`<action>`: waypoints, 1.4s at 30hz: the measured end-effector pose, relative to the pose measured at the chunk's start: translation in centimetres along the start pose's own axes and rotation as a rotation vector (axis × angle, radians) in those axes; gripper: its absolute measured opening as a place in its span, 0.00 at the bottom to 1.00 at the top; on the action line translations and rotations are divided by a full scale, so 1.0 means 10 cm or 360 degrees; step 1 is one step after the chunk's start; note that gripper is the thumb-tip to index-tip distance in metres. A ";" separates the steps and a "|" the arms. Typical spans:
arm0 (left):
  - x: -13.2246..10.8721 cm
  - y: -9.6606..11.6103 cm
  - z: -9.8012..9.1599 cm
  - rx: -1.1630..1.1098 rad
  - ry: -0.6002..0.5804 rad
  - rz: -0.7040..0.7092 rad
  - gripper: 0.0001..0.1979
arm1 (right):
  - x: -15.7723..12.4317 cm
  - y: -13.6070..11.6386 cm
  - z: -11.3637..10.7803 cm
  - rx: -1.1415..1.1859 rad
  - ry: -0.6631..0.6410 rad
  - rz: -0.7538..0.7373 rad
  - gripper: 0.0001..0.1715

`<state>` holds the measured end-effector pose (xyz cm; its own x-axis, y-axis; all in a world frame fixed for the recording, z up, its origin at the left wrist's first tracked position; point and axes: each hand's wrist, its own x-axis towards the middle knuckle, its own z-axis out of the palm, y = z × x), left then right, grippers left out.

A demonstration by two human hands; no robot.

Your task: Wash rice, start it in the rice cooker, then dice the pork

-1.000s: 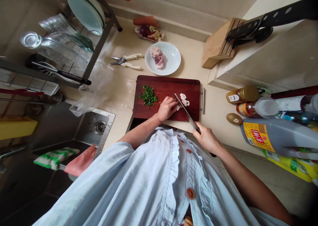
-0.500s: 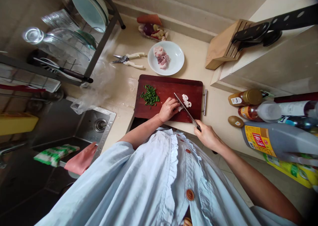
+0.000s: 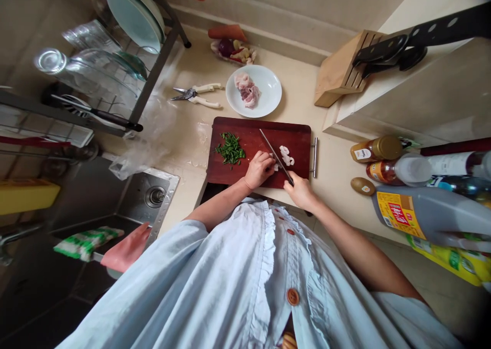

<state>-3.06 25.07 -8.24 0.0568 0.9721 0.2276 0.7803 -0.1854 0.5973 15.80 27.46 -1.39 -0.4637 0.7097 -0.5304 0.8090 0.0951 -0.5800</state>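
Note:
On the dark red cutting board (image 3: 261, 129) my left hand (image 3: 259, 169) is curled over a piece of raw meat, pressing it down. My right hand (image 3: 301, 191) grips the handle of a kitchen knife (image 3: 274, 151), whose blade lies across the board just right of my left fingers. Cut pale meat slices (image 3: 286, 156) lie to the right of the blade. A small pile of chopped green vegetable (image 3: 230, 148) sits on the board's left part.
A white plate with raw meat (image 3: 268, 91) stands behind the board, kitchen scissors (image 3: 195, 94) to its left. A wooden knife block (image 3: 337, 70) is at the back right. Sauce bottles (image 3: 383, 157) and a kiwi (image 3: 361, 186) stand right. Sink (image 3: 149, 195) and dish rack (image 3: 126, 37) are left.
My right hand has pushed the knife forward along the board, so the hand now sits at the board's near edge. My left hand has stayed on the meat.

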 end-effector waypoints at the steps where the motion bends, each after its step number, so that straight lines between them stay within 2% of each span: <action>1: 0.00 0.00 0.00 0.0003 -0.0005 -0.0011 0.06 | 0.04 -0.02 0.02 -0.0023 0.0028 -0.0012 0.18; 3: 0.00 0.00 -0.01 0.0009 -0.0029 -0.0015 0.06 | 0.05 -0.03 0.06 -0.0055 0.0029 -0.0024 0.19; 8: -0.03 0.00 -0.01 0.0020 -0.0015 -0.0011 0.05 | -0.19 0.13 0.04 -0.0091 -0.0014 0.0018 0.21; 11: 0.00 -0.01 0.00 0.0013 -0.0005 -0.0026 0.04 | -0.09 0.14 -0.02 0.0005 0.0000 -0.0006 0.17; 15: 0.18 -0.01 0.00 -0.0037 -0.0074 0.0035 0.05 | 0.08 0.14 -0.13 0.0208 0.0047 0.0018 0.13; 17: 0.23 -0.01 -0.02 -0.0064 -0.0007 0.0049 0.08 | 0.03 0.16 -0.18 0.0192 0.0131 0.0035 0.13; 19: 0.21 -0.01 -0.07 -0.0062 0.0150 0.0011 0.10 | -0.08 0.17 -0.20 0.0130 0.0205 0.0002 0.14; 22: 0.06 0.00 -0.11 -0.0033 0.0260 -0.0041 0.07 | -0.26 0.14 -0.21 0.0034 0.0263 -0.0049 0.18; 26: -0.06 0.04 -0.05 0.0005 0.0153 0.0009 0.08 | -0.39 0.08 -0.17 -0.0157 0.0121 -0.0026 0.23; 30: -0.01 0.04 0.02 0.0073 0.0091 0.0041 0.09 | -0.45 0.11 -0.12 -0.0401 0.0047 0.0022 0.25; 35: 0.03 0.03 0.03 0.0136 0.0027 0.0040 0.09 | -0.54 0.19 -0.11 -0.0470 0.0016 0.0040 0.23; 38: 0.04 0.03 0.03 0.0136 -0.0005 0.0028 0.08 | -0.45 0.16 -0.09 -0.0513 -0.0015 0.0043 0.22; 42: 0.06 0.03 0.02 0.0048 -0.0023 0.0038 0.08 | -0.13 0.06 0.00 -0.0520 0.0048 -0.0001 0.22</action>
<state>-2.69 25.61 -8.13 0.0848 0.9694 0.2302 0.7970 -0.2046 0.5683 16.91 26.59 -1.10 -0.4570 0.7294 -0.5090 0.8842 0.3107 -0.3487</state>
